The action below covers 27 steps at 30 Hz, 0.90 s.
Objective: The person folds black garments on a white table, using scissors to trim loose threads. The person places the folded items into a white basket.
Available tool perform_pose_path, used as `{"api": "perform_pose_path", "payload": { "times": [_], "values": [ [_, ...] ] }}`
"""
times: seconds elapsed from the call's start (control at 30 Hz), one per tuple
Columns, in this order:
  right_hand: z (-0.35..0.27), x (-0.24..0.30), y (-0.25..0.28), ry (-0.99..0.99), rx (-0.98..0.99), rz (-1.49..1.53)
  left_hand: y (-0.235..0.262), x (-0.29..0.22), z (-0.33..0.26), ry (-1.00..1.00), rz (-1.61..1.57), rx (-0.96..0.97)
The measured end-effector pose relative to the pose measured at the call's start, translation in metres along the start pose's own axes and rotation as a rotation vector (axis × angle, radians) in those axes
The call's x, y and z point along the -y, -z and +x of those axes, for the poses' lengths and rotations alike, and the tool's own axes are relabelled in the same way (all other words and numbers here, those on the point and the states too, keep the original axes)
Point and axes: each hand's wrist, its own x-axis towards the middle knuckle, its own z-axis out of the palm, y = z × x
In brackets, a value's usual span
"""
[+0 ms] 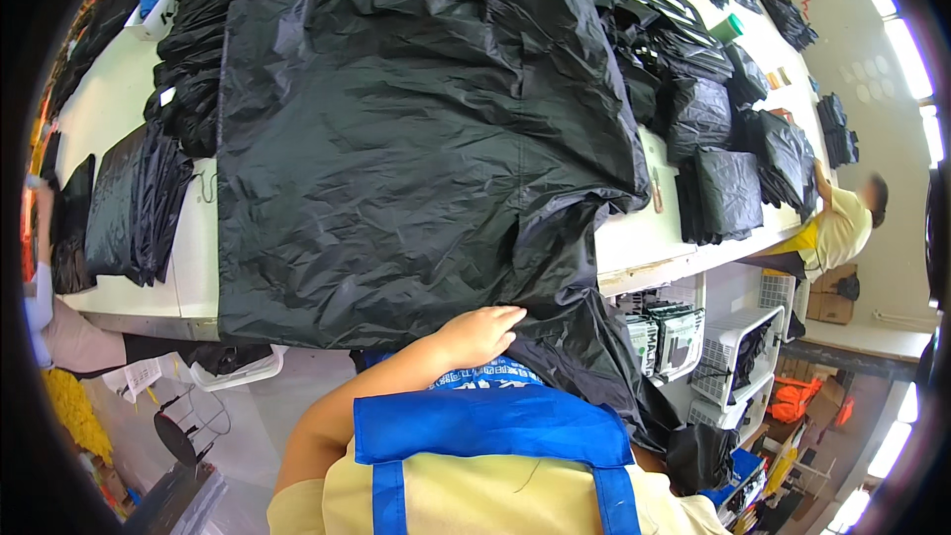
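A large piece of thin, shiny black fabric (376, 159) lies spread across the table in front of me, wrinkled, with a seam running down its right part. Its right side is bunched and hangs over the near table edge toward my lap. My left hand (477, 335) is at the near edge of this fabric, its fingers pointing right and closed at a bunched fold. My right hand is out of sight; only a bit of that arm shows beside the hanging fabric at lower right.
Folded black fabric stacks (139, 203) lie left, others (728, 188) right. A green roll (726, 29) is at the far right. White baskets (733, 357) stand below the table. A co-worker (842, 228) stands at the right; another person's arm (42, 307) shows at the left.
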Motion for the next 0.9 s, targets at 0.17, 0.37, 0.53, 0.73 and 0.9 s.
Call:
{"api": "perform_pose_path", "payload": {
  "times": [0.17, 0.37, 0.53, 0.73, 0.9],
  "values": [
    [-0.026, 0.137, 0.059, 0.3, 0.072, 0.152, -0.001, 0.018, 0.003, 0.075, 0.03, 0.293],
    [-0.058, 0.357, -0.029, 1.249, 0.656, 0.487, -0.03, 0.061, -0.024, -0.067, -0.081, 0.142],
    [0.065, 0.35, 0.027, 1.139, -0.065, -0.121, 0.0, 0.016, -0.045, 0.44, -0.201, -0.026],
    [0.185, 0.273, 0.091, 1.091, -0.342, -0.636, -0.012, 0.018, -0.07, 0.451, -0.502, -0.341],
    [0.225, 0.281, 0.13, 1.111, -0.034, -0.437, -0.011, 0.011, -0.078, 0.612, -0.797, -0.648]
  ]
}}
